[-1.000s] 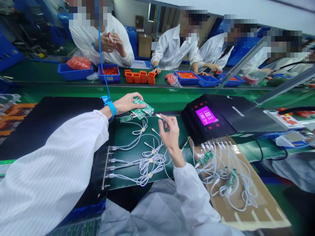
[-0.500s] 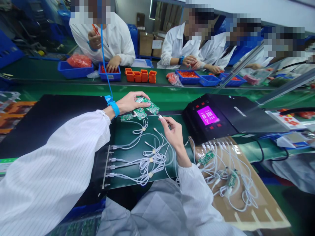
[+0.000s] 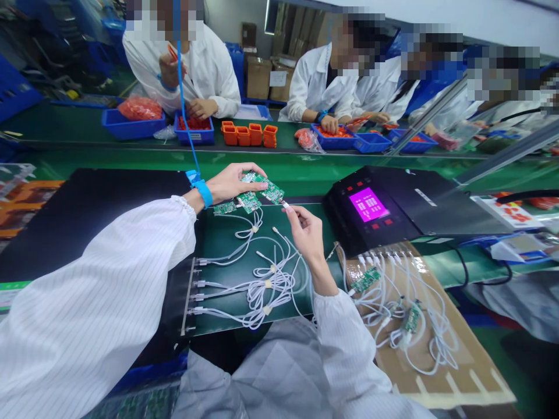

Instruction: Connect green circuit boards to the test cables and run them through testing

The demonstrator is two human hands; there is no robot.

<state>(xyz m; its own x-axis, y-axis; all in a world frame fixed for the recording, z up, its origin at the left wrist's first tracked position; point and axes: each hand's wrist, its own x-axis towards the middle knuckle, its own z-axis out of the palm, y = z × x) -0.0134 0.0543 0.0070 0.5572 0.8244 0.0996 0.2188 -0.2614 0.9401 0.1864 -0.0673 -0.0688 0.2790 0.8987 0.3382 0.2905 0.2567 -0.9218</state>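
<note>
My left hand (image 3: 236,181), with a blue strap at its wrist, is closed on green circuit boards (image 3: 272,191) above the green mat. Between the thumb and fingers of my right hand (image 3: 305,230) is a white cable plug (image 3: 286,205), which meets the lower right end of the outermost board. Another board (image 3: 225,208) lies below my left wrist. Bundled white cables (image 3: 267,285) run across the mat from a metal connector strip (image 3: 188,297) at its left edge.
To the right stands a black tester (image 3: 369,205) with a lit magenta screen. More cables and boards lie on brown cardboard (image 3: 471,361). Across the bench, people in white coats handle orange parts in blue bins (image 3: 194,135). A blue cord (image 3: 182,93) rises from my left wrist.
My right hand and the plug have moved very slightly, and the plug sits against the board's end. Across the bench, a person's hands have shifted toward a bin.
</note>
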